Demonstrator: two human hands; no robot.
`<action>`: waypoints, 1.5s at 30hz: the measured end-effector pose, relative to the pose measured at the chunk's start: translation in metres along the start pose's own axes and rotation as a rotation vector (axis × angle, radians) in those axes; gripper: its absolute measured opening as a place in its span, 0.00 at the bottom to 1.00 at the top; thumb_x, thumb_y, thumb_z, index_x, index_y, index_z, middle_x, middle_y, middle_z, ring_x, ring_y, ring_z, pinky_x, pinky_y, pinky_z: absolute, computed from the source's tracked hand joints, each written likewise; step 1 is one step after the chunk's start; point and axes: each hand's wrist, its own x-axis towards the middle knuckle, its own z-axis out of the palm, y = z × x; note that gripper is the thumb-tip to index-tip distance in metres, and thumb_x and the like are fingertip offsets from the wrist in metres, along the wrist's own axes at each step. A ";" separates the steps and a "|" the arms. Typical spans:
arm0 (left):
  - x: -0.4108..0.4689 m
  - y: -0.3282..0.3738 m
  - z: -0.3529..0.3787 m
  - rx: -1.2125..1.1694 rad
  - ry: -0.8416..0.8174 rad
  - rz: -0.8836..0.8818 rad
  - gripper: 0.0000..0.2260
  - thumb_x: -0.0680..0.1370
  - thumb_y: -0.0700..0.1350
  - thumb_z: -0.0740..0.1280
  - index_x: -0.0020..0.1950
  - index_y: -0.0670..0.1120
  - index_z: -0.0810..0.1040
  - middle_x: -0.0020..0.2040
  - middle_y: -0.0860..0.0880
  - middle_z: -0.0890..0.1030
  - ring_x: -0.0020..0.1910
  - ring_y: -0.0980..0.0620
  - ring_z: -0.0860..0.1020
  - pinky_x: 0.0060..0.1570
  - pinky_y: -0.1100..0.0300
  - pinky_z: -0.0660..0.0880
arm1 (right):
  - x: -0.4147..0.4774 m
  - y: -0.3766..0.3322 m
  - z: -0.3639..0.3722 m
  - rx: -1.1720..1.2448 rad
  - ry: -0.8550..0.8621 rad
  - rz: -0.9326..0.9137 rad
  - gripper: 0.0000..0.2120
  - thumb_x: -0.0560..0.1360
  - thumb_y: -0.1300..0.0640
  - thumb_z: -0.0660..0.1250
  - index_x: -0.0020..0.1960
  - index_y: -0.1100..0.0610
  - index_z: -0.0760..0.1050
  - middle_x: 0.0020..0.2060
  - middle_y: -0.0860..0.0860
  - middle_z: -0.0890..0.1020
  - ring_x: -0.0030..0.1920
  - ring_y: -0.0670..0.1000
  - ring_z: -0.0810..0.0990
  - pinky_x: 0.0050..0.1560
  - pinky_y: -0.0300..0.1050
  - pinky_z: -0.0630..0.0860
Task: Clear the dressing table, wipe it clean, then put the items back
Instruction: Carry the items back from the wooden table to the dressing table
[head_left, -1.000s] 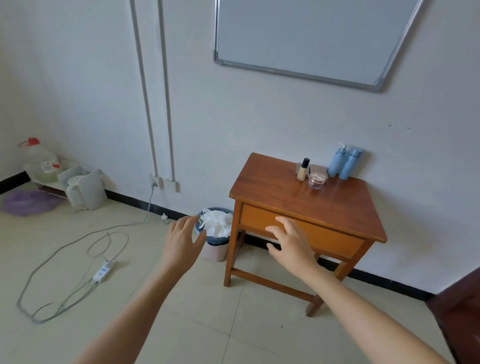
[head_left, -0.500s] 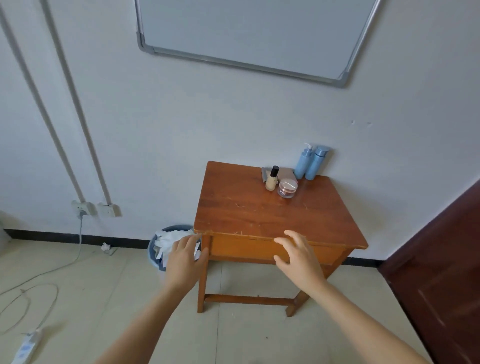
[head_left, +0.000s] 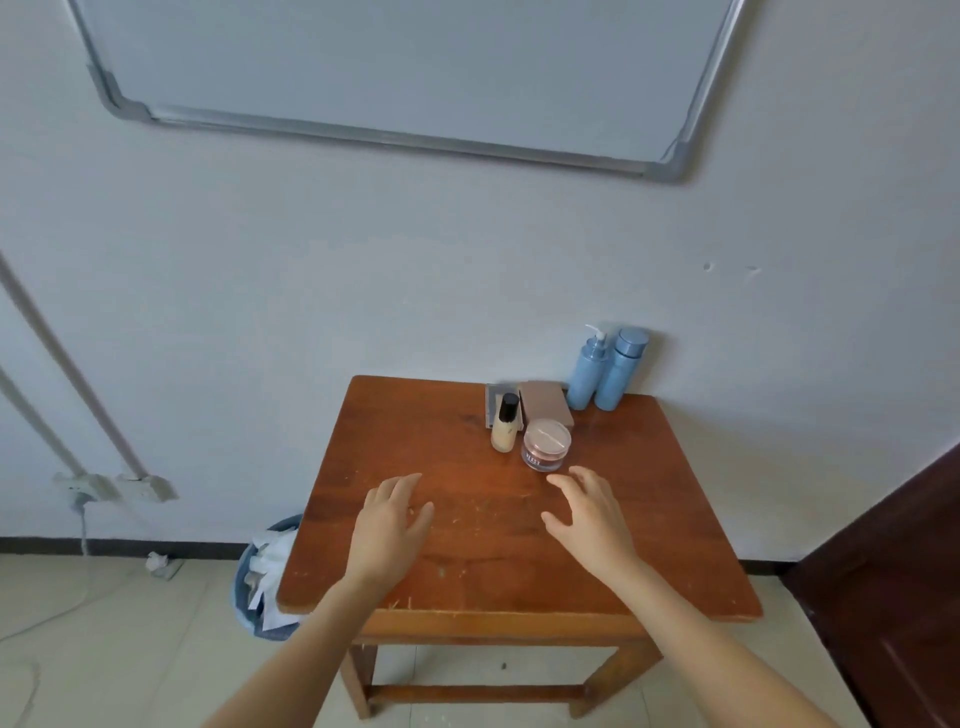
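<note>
A small wooden dressing table (head_left: 467, 571) stands against the white wall. At its back right are two blue bottles (head_left: 605, 371), a flat pinkish case (head_left: 546, 402) beside a grey one (head_left: 492, 402), a beige foundation bottle (head_left: 505, 423) with a black cap, and a round pink jar (head_left: 545, 445). My left hand (head_left: 387, 525) hovers over the table's middle, fingers relaxed, holding nothing. My right hand (head_left: 592, 514) is spread open just in front of the pink jar, apart from it.
A blue bin (head_left: 260, 582) stuffed with white tissues sits on the floor left of the table. A dark wooden door (head_left: 893, 587) is at the right. Wall sockets (head_left: 114, 486) and a cable are at the left; a whiteboard (head_left: 395, 67) hangs above.
The view has closed in on the table. Both hands have moved from in front of the drawer to above the tabletop, the right one nearing the pink jar.
</note>
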 end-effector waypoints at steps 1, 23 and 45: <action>0.008 0.002 0.009 0.002 -0.027 -0.013 0.19 0.79 0.49 0.60 0.69 0.48 0.65 0.69 0.49 0.69 0.68 0.51 0.65 0.64 0.57 0.66 | 0.009 0.005 0.002 0.013 -0.015 0.027 0.24 0.75 0.51 0.64 0.69 0.54 0.65 0.68 0.54 0.65 0.69 0.52 0.61 0.66 0.45 0.63; 0.186 0.024 0.121 -0.088 -0.336 0.043 0.26 0.72 0.49 0.69 0.68 0.48 0.66 0.63 0.48 0.74 0.62 0.50 0.70 0.59 0.57 0.70 | 0.139 0.045 0.061 0.105 -0.152 0.338 0.28 0.70 0.49 0.69 0.67 0.51 0.63 0.66 0.51 0.63 0.64 0.53 0.64 0.62 0.43 0.67; 0.090 0.117 0.172 -0.206 -0.814 0.552 0.21 0.72 0.49 0.69 0.64 0.52 0.70 0.58 0.54 0.75 0.57 0.56 0.70 0.50 0.65 0.65 | -0.045 0.066 -0.008 -0.002 0.351 0.871 0.30 0.64 0.50 0.74 0.63 0.52 0.69 0.60 0.52 0.70 0.59 0.51 0.70 0.52 0.39 0.74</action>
